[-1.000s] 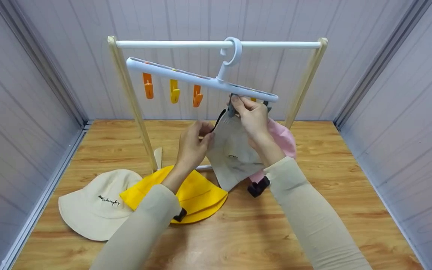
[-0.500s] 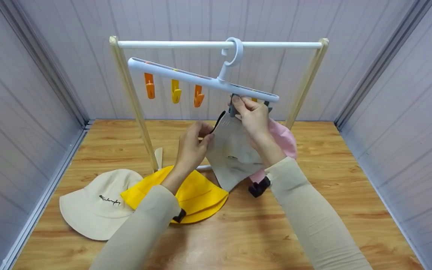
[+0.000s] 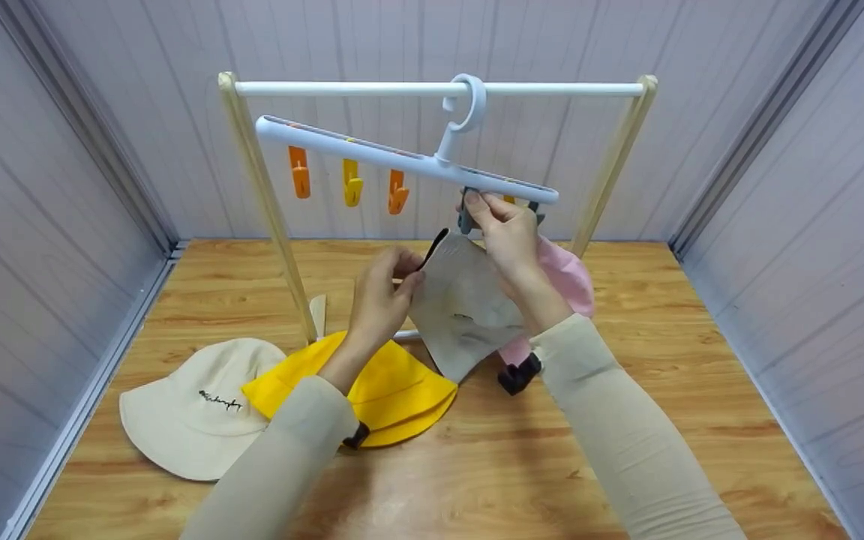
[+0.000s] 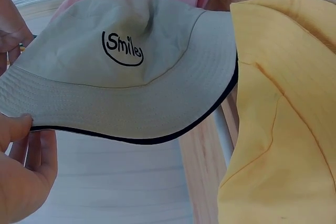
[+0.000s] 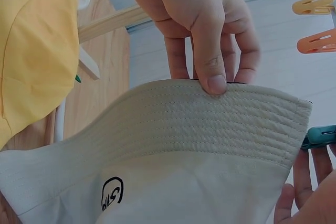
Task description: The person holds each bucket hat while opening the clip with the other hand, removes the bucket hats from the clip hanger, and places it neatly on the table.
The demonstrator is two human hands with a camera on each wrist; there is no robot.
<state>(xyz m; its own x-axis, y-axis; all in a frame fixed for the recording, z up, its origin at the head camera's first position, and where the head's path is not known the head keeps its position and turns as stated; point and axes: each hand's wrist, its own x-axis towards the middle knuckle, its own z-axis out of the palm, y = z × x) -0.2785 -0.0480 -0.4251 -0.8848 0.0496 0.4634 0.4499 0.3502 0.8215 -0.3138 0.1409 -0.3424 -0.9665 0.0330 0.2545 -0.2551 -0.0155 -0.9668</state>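
Pinching, with the left hand (image 3: pixel 383 296), the brim of a beige-grey bucket hat (image 3: pixel 462 292) at the hat's ten o'clock, between thumb and fingers. Holding, with the right hand (image 3: pixel 511 232), a dark teal clothespin (image 5: pixel 321 136) between thumb and fingers, at the hat's twelve o'clock, directly beneath the hanger (image 3: pixel 357 146). Meeting or nearly meeting the clothespin's tip, in the right wrist view, with one corner of the brim; cannot tell whether clamped there. Lettered "Smile" in black on the hat's crown, with a curved line beneath the word, and edged in black around the brim, as seen from the left wrist.

Hooked, at twelve o'clock, over the white rail (image 3: pixel 357 89) of a wooden-legged drying rack (image 3: pixel 259 195), and tilted, higher towards nine o'clock, lower towards four. Hung along the hanger's higher half, in order inward, with an orange clothespin (image 3: pixel 299 172), a yellow clothespin (image 3: pixel 352 184) and a second orange clothespin (image 3: pixel 398 193).

Seen at the bucket hat's three o'clock, partly behind the right hand and forearm, a pink hat (image 3: pixel 571 277). Lying on the wood-grain surface (image 3: pixel 709 412), a yellow hat (image 3: pixel 402 382) at seven o'clock and, partly overlapped by it, a cream bucket hat (image 3: pixel 184 405) with cursive black lettering at eight.
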